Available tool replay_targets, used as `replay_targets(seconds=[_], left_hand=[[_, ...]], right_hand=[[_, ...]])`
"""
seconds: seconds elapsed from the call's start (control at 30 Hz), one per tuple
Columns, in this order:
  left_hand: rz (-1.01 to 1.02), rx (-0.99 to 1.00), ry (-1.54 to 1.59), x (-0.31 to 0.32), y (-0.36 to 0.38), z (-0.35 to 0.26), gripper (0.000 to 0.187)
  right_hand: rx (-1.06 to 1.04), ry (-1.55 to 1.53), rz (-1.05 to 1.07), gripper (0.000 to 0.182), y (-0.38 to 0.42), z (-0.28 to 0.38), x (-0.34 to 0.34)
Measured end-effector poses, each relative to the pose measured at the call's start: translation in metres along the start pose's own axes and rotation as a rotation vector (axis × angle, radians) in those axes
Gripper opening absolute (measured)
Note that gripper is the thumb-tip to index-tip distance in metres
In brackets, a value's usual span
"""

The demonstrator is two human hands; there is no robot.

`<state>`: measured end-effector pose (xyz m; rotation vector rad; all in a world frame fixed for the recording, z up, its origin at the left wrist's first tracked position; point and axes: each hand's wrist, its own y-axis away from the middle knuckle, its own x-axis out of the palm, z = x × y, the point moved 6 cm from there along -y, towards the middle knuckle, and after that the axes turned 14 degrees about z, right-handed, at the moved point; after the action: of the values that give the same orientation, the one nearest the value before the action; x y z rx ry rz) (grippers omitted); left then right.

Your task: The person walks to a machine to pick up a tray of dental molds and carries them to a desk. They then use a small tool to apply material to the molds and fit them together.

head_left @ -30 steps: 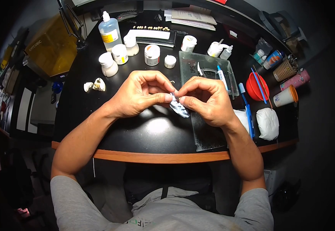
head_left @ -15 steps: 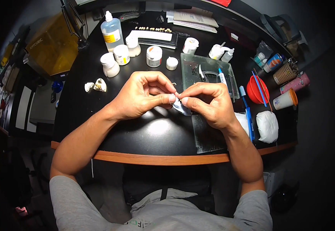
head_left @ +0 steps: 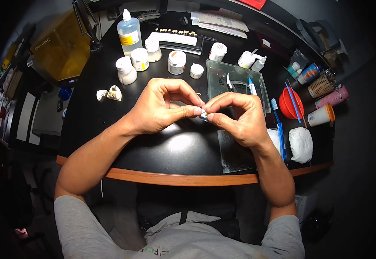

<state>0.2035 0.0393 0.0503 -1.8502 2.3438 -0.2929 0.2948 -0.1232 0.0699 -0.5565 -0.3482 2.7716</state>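
Left: plaster-like pcs [head_left: 115,93], then wht jars [head_left: 127,75] a bit farther. L hand [head_left: 166,105] pinches small pale pc [head_left: 204,113] w/ R hand [head_left: 239,116], over near-mid tabletop [head_left: 162,159], fingers hiding most. R hand partly blocks glass slab [head_left: 217,74]; red bowl [head_left: 288,105] right.

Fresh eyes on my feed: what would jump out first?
Probably the bare left hand and bare right hand, pinching a small whitish piece above the glossy black table. Next, the round red bowl toward the right edge, then the tall translucent bottle with a white cap at the back left.
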Motion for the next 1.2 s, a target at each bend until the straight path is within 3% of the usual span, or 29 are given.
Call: replay_targets(seconds=[0.37, 0.6, 0.8, 1.07, 1.2], left_hand=[[-0.024, -0.024, -0.013, 0.0, 0.001, -0.002, 0.014], [-0.01, 0.15, -0.131, 0.003, 0.003, -0.012, 0.015], [-0.016, 0.209, -0.224, 0.004, 0.003, -0.016, 0.018], [0.006, 0.278, -0.272, 0.004, 0.003, -0.018, 0.021], [-0.036, 0.183, -0.197, 0.004, 0.005, -0.013, 0.02]], right_hand=[[0.005, 0.088, 0.004, 0.01, -0.001, 0.004, 0.0], [-0.089, 0.294, -0.097, 0.016, -0.001, 0.016, 0.0], [-0.064, 0.087, -0.137, 0.017, 0.0, 0.008, 0.003], [-0.125, 0.231, -0.133, 0.013, 0.001, 0.013, 0.001], [-0.152, 0.29, -0.151, 0.011, 0.001, 0.015, 0.003]])
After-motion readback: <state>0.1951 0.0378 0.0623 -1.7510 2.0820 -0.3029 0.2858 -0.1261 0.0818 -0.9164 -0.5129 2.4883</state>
